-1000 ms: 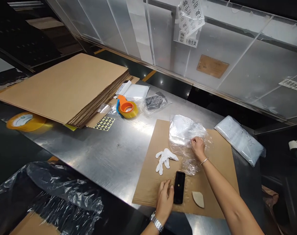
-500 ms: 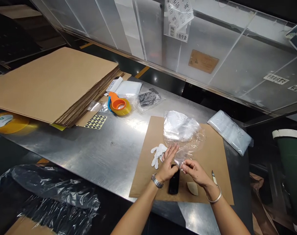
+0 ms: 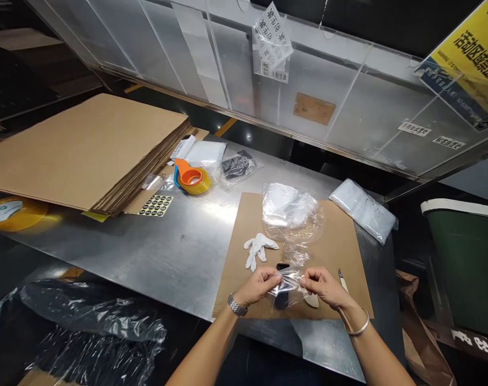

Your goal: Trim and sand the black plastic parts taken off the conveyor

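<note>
Between my two hands a small clear plastic bag (image 3: 289,280) is stretched out. My left hand (image 3: 262,284) pinches its left side and my right hand (image 3: 320,284) pinches its right side. Seen through and below the bag is a black phone-like object (image 3: 282,299), lying on a cardboard sheet (image 3: 332,246). A cream, rounded flat piece (image 3: 311,300) is partly covered by my right hand. Farther up the sheet lies a pile of clear plastic bags (image 3: 290,206). White gloves (image 3: 258,249) rest to the left, and a small knife (image 3: 342,280) to the right.
A tape dispenser (image 3: 193,178), a sheet of round black stickers (image 3: 156,205) and a stack of cardboard (image 3: 87,150) occupy the left of the metal table (image 3: 175,262). A wrapped white packet (image 3: 364,210) lies at right. Beyond stands a green bin (image 3: 463,257).
My left hand has moved down and left from the loose bags to grip the small bag's other side. The bag is now spread between both hands, apart from the pile. The view has shifted right.
</note>
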